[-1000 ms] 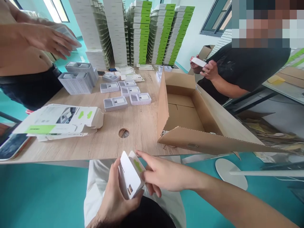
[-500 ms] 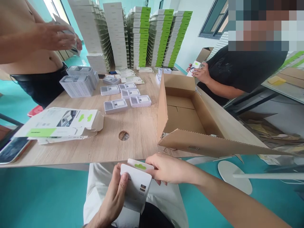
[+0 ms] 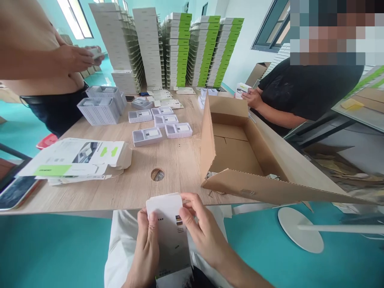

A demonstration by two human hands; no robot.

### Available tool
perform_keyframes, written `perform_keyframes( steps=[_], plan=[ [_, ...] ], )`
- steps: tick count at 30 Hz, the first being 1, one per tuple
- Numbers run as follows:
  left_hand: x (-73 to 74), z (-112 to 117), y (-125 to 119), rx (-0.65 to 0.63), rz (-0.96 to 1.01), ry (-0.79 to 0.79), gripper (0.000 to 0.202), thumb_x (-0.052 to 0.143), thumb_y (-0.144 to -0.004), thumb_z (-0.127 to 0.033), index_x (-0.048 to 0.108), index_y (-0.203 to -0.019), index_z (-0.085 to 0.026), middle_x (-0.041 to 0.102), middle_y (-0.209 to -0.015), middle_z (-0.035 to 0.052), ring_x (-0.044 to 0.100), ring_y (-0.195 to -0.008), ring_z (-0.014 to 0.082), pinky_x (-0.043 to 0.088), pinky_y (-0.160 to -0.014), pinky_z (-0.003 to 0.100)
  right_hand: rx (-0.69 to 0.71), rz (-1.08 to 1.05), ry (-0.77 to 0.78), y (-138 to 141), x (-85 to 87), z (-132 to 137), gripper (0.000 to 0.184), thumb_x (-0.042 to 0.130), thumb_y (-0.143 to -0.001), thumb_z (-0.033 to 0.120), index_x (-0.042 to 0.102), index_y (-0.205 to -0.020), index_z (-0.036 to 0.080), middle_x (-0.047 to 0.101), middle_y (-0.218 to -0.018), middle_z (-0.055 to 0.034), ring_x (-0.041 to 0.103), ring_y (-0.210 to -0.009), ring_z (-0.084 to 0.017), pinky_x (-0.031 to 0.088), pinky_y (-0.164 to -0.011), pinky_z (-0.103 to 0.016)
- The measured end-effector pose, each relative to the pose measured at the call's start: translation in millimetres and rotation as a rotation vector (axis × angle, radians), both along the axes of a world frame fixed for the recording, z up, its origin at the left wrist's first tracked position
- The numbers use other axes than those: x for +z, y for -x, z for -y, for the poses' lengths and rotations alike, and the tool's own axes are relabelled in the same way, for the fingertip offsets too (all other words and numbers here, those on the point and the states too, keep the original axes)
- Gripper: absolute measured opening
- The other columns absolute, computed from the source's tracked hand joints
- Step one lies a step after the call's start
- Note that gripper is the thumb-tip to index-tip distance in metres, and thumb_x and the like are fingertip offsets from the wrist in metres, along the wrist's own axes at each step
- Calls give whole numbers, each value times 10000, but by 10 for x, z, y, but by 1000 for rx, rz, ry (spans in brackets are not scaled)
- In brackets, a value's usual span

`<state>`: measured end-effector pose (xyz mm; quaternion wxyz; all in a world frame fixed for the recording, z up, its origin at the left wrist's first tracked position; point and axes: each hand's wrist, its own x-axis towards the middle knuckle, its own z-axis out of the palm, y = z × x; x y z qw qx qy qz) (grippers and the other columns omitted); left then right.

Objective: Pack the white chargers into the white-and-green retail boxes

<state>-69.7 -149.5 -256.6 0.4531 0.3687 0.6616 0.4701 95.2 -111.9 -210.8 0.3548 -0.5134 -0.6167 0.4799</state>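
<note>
The table (image 3: 177, 190) carries flattened cartons (image 3: 75, 158) at left front, plastic trays (image 3: 147, 137) at centre and an open cardboard box (image 3: 231, 160) at right. A round hole (image 3: 157, 174) lies in the table before the trays. Stacked cartons (image 3: 177, 48) stand beyond the far end. A carton (image 3: 168, 236) sits between the left hand (image 3: 147, 252) and right hand (image 3: 201, 236), just before the table's near edge.

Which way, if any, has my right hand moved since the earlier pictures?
Yes, your right hand has shifted left, nearer below the round table hole, onto the white carton.
</note>
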Motion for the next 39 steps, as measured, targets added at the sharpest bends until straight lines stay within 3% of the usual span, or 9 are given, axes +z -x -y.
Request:
perform_keyframes(
  steps=[4,8,14,18,22,24,27,30,39],
  plan=[
    [48,72,-116,51,-69,-28,480,404,-1027,-656,605,-1087,-224,673,-914,63,670,-801,242,614,-709,392,-186,-88,142,187,-231,193,546,377,-1005,737,523,-829,240,449,-661,31,448,-611,-167,398,-582,-286],
    [46,77,-119,-41,-140,-53,426,344,-1060,-596,606,-967,-273,587,-783,30,632,-742,238,632,-748,423,-234,-166,246,182,-207,177,580,464,-955,773,452,-722,242,377,-668,35,382,-644,-162,353,-598,-297],
    [-35,36,24,-162,-263,-313,312,424,-1075,-451,528,-1345,-336,613,-1414,72,655,-1214,242,596,-939,414,-173,-375,351,106,-125,141,540,590,-933,706,462,-702,235,439,-685,15,447,-667,-170,432,-633,-290],
    [-48,57,180,-325,-406,-327,294,513,-1044,-437,632,-1310,-396,621,-1438,48,610,-1318,255,573,-998,413,-241,-220,208,119,-259,283,421,511,-1013,641,617,-924,243,566,-746,0,546,-674,-186,509,-642,-285],
    [-51,57,280,-321,-354,-247,307,617,-982,-533,675,-1256,-406,622,-1419,49,649,-1241,259,593,-847,348,-168,-118,-39,101,-417,392,425,441,-1071,533,582,-1399,303,704,-1281,-87,683,-1140,-233,574,-956,-340],
    [-65,41,328,-394,-338,-214,321,652,-960,-536,694,-1249,-402,621,-1406,65,673,-1183,259,596,-813,339,-95,-113,-54,77,-464,408,389,490,-1062,509,618,-1367,305,684,-1370,-88,665,-1238,-243,572,-992,-343],
    [-94,25,395,-478,-320,-201,331,673,-950,-516,708,-1254,-392,634,-1350,82,688,-1088,246,606,-812,343,-85,-169,33,44,-507,417,407,610,-1011,511,600,-1352,291,723,-1291,-85,732,-1080,-232,614,-869,-318],
    [-97,22,417,-485,-296,-195,341,685,-938,-529,717,-1248,-390,651,-1291,79,680,-1077,249,611,-837,354,-110,-179,79,26,-544,428,423,663,-979,522,603,-1324,285,747,-1204,-71,746,-950,-219,611,-817,-318],
    [-32,-9,356,-473,-214,-180,431,696,-881,-647,737,-1148,-312,693,-1162,87,694,-920,224,618,-770,332,-119,-191,74,28,-642,422,394,708,-941,555,651,-1217,279,722,-1315,-87,731,-1093,-254,602,-866,-326]
  ],
)
